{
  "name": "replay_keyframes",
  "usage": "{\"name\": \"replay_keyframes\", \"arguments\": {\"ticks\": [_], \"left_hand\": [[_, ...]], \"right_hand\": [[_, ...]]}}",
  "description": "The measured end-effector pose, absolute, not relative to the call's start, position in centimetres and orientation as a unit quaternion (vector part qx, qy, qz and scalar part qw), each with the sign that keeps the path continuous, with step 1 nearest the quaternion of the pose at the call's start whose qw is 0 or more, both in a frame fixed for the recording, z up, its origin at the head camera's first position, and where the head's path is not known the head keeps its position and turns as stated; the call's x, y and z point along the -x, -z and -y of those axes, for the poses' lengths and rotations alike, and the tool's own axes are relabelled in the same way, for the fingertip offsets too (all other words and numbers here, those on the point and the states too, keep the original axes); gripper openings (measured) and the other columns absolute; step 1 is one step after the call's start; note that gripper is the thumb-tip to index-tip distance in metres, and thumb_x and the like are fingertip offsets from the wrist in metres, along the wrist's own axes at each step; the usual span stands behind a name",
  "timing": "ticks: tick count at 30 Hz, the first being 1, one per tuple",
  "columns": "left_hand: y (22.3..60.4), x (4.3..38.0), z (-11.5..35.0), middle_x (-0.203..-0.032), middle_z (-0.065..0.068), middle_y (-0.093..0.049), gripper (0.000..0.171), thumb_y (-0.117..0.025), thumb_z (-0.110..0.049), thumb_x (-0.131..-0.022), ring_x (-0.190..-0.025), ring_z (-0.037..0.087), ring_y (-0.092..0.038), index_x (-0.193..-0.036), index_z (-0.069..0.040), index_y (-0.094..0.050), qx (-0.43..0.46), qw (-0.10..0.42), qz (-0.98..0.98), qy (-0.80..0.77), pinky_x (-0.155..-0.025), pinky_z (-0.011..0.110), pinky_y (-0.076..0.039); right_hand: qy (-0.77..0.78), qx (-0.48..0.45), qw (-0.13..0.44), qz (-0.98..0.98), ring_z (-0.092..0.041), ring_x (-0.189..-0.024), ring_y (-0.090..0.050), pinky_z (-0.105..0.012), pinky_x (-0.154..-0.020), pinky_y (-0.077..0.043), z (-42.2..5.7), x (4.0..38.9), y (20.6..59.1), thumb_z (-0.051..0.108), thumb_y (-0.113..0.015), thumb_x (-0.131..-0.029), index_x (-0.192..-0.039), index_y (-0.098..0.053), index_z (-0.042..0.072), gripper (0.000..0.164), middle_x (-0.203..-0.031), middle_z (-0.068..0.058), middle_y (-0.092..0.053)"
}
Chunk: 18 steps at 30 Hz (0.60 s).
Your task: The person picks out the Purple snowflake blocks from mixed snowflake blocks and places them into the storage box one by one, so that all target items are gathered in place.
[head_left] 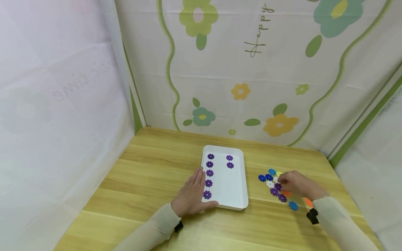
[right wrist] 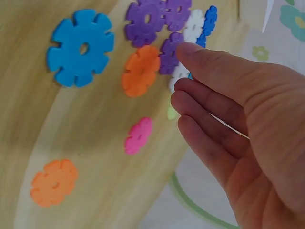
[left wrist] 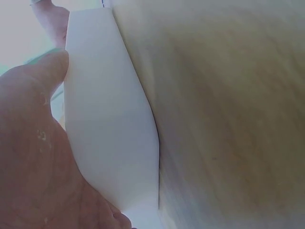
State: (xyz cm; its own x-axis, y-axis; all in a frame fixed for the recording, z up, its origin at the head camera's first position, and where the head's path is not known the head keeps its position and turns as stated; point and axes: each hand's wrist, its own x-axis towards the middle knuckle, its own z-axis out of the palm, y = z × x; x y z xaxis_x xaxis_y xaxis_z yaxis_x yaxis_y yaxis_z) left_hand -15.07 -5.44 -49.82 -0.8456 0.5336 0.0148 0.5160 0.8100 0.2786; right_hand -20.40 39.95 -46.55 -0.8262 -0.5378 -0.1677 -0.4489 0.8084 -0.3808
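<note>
My left hand (head_left: 190,197) rests against the near left corner of a white tray (head_left: 227,188), fingers along its left side and thumb along the near rim. In the left wrist view the thumb (left wrist: 52,67) lies at the tray's edge. Inside the tray, several purple flower-shaped discs (head_left: 209,173) form a left column, with two more purple discs (head_left: 230,165) at the upper right. My right hand (head_left: 298,183) reaches over a loose group of discs. Its thumb tip (right wrist: 189,47) overlaps a purple disc (right wrist: 169,55), with a gap between thumb and fingers.
Around the right hand lie dark blue discs (head_left: 262,178), a white disc (head_left: 270,184), purple discs (head_left: 282,198), a light blue disc (head_left: 293,205), orange discs (right wrist: 55,182) and a pink disc (right wrist: 138,136). A flower-printed cloth (head_left: 220,69) hangs behind the wooden table (head_left: 125,195).
</note>
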Motion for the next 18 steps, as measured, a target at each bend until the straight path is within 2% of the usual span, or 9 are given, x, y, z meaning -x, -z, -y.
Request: {"name": "replay_keyframes", "arguments": {"ticks": [4,11,18], "left_hand": [[49.6,15.0,5.4,-0.174,0.031,-0.011,0.118,-0.051,-0.08,-0.095,-0.163,0.045,-0.017,-0.163,0.011,-0.021,-0.278,0.03,-0.951,-0.134,-0.131,0.053,-0.027],[49.6,15.0,5.4,-0.174,0.031,-0.011,0.119,-0.05,-0.081,-0.095,-0.163,0.044,-0.016,-0.164,0.011,-0.02,-0.279,0.026,-0.951,-0.131,-0.131,0.052,-0.028],[51.0,15.4,5.5,-0.176,0.026,-0.005,0.121,-0.045,-0.085,-0.094,-0.165,0.04,-0.011,-0.166,0.008,-0.016,-0.273,0.023,-0.952,-0.139,-0.132,0.052,-0.026]], "right_hand": [[0.178,0.253,0.133,-0.941,-0.01,-0.083,-0.071,-0.025,-0.069,-0.06,-40.1,20.5,47.4,0.008,-0.08,-0.092,-0.102,-0.076,0.007,0.011,-0.096,-0.001,-0.076],[0.157,0.262,0.112,-0.946,-0.009,-0.082,-0.069,-0.025,-0.069,-0.06,-39.6,20.7,47.9,0.007,-0.082,-0.09,-0.1,-0.076,0.01,0.012,-0.095,0.001,-0.075],[0.174,0.228,0.136,-0.948,-0.01,-0.084,-0.068,-0.026,-0.07,-0.06,-39.4,21.3,47.8,0.008,-0.086,-0.086,-0.104,-0.076,0.007,0.021,-0.097,-0.001,-0.075]]}}
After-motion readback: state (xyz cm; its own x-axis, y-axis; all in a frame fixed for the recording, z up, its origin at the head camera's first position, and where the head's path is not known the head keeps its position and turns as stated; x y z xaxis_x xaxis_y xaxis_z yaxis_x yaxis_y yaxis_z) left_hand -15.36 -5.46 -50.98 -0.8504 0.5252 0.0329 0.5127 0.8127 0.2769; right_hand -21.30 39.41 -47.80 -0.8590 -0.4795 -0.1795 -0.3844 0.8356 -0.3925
